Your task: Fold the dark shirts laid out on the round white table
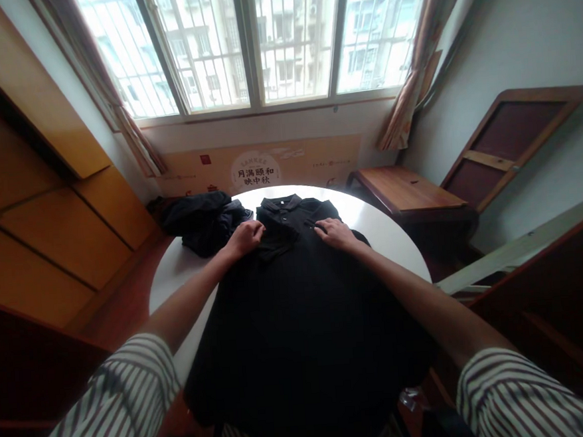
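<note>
A black polo shirt (303, 324) lies spread over a round white table (397, 238), its collar at the far side and its lower part hanging over the near edge. My left hand (247, 237) is closed at the shirt's left side, with the sleeve cloth pinched in the fingers and folded inward over the chest. On the right of the chest rests my right hand (336, 234), palm down with fingers stretched out on the cloth. To the left of my left hand sits a heap of dark clothes (196, 218).
Beyond the table a printed cardboard panel (307, 157) stands under the barred window (289, 39). A wooden side table (409, 189) is at the right, near a leaning framed panel (500, 137). Yellow cabinets (42, 229) line the left wall.
</note>
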### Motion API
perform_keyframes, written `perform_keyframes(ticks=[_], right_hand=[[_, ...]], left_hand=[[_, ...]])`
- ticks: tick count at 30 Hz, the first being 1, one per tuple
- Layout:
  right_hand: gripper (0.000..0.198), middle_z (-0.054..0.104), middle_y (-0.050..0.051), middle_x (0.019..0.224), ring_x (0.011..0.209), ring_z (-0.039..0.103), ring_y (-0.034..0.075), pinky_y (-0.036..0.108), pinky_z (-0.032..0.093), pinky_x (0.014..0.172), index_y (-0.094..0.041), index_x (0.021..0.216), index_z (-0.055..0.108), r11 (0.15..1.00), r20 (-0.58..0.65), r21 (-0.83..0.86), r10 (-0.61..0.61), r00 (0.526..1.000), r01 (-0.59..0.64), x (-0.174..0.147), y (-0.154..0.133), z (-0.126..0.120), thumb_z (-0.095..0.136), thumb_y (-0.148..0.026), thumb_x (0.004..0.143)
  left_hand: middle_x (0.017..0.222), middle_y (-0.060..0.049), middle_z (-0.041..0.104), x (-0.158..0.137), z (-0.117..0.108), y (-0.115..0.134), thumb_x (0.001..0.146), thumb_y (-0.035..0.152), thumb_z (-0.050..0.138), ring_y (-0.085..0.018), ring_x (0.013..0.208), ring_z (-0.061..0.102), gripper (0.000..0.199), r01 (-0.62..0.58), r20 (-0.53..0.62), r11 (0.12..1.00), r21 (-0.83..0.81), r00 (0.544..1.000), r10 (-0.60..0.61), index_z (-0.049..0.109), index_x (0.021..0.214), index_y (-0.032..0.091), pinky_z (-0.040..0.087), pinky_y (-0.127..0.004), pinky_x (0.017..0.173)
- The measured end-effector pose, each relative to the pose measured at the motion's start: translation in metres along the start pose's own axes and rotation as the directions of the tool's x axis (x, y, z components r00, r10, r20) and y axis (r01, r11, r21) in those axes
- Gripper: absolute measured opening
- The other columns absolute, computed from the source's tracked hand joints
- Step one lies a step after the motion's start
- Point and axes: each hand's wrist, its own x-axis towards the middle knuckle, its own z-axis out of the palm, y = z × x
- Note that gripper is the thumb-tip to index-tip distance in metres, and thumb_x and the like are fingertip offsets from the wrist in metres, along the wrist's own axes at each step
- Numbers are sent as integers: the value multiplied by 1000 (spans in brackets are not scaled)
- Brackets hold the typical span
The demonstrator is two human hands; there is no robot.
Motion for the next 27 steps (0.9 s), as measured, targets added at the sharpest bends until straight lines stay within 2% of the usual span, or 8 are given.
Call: perform_keyframes(ticks=[3,6,9,11,16,22,25,27], right_hand=[[40,67,19,118,108,63,28,36,46,93,-10,116,70,998,-61,52,33,998,-30,13,-6,-11,42,-34,101],[41,72,14,103,93,68,21,27,49,82,-11,105,73,992,-64,129,2,998,7,23,-26,-10,46,-42,100],[44,74,10,93,85,68,20,25,50,74,-13,100,73,957,-32,280,-71,997,77,27,-52,2,63,-54,89],[41,73,12,95,87,68,22,28,51,76,-12,99,72,909,-47,397,-118,992,127,29,-66,11,75,-48,79],[10,72,7,86,77,66,18,27,50,72,-15,92,71,842,-66,515,-149,987,161,35,-75,23,66,-20,84],[21,72,3,82,70,66,15,25,52,67,-16,104,68,824,-86,552,-92,992,124,48,-75,25,52,-24,93],[20,72,4,80,71,67,16,26,53,68,-17,94,71,849,-80,523,-35,996,72,55,-69,21,54,-27,93],[19,73,8,87,81,68,19,29,53,78,-16,90,72,879,-103,478,49,994,6,62,-53,12,56,-26,91]], left_hand=[[111,-16,70,28,4,-19,89,20,56,-27,103,67,29,101,-14,995,20,995,-101,70,112,10,50,-36,97],[119,-18,68,51,13,-32,86,17,56,-28,111,65,38,119,0,993,10,993,-119,65,123,8,48,-37,103],[138,-16,58,69,18,-42,84,7,49,-25,126,56,53,96,4,995,-12,995,-96,56,136,9,40,-34,112],[143,-11,55,78,19,-49,81,4,47,-22,128,54,60,61,34,998,-27,998,-60,54,139,14,39,-32,113],[125,-6,67,95,19,-59,81,14,52,-23,115,60,37,32,105,999,-32,994,-28,73,111,21,41,-35,109],[101,-13,73,112,6,-70,87,24,47,-25,98,67,32,220,26,975,26,975,-220,74,99,11,49,-32,94],[104,-17,73,118,0,-76,85,23,50,-29,103,67,30,340,-11,939,49,941,-340,73,97,9,49,-33,95],[110,-19,72,120,-1,-79,82,22,55,-32,110,65,27,397,-9,916,55,918,-397,73,96,9,47,-34,98]])
